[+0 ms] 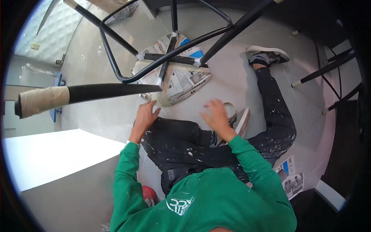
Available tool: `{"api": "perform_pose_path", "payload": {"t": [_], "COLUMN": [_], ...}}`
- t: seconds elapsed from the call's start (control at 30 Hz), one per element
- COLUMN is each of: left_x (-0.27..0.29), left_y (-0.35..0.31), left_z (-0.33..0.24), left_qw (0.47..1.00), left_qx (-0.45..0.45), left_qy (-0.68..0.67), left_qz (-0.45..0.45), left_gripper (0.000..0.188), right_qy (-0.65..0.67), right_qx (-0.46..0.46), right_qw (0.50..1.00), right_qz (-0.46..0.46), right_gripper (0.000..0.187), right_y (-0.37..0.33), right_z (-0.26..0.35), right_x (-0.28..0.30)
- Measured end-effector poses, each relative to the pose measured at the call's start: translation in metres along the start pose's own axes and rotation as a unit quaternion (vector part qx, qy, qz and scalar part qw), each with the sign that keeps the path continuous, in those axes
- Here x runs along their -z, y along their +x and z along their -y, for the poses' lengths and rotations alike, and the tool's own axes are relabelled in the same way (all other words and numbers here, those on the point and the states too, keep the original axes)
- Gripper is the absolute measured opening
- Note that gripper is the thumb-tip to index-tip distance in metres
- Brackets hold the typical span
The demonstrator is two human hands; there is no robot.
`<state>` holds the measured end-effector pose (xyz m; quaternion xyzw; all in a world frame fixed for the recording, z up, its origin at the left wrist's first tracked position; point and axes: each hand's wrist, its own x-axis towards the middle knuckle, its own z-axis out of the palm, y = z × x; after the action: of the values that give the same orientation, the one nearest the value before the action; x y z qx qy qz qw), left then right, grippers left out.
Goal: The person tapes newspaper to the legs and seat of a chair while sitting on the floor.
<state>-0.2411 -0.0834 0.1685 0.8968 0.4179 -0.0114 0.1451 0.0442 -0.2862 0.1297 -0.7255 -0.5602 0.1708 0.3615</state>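
Looks like masking prep on the upturned chair (170, 58): left hand (145, 115) open at the newspaper-wrapped seat (181, 83), right hand (216, 115) open, empty, over the tape roll (230, 109), so grabbing tape seems next.

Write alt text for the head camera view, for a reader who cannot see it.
A person in a green sweatshirt sits on a pale floor before an upturned black-legged stool whose seat is wrapped in newspaper. The left hand touches the seat's edge; the right hand, fingers spread, hovers beside a roll of masking tape. One stool leg has a taped tip; loose newspaper lies at right.
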Motion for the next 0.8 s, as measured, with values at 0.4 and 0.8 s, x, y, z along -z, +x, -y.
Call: {"api": "perform_pose_path", "payload": {"t": [0.4,0.8], "left_x": [-0.127,-0.075], "left_y": [-0.004,-0.013], "left_z": [-0.146,-0.148], "left_qw": [0.802,0.77], "left_qx": [0.114,0.057], "left_qy": [-0.586,-0.634], "left_qz": [-0.019,-0.037], "left_gripper": [0.067,0.02], "right_qy": [0.012,0.319], "right_qx": [-0.129,-0.1], "right_qw": [0.989,0.938], "right_qz": [0.074,0.086], "right_gripper": [0.063,0.085], "right_y": [-0.022,-0.025], "right_z": [-0.047,0.033], "right_x": [-0.003,0.025]}}
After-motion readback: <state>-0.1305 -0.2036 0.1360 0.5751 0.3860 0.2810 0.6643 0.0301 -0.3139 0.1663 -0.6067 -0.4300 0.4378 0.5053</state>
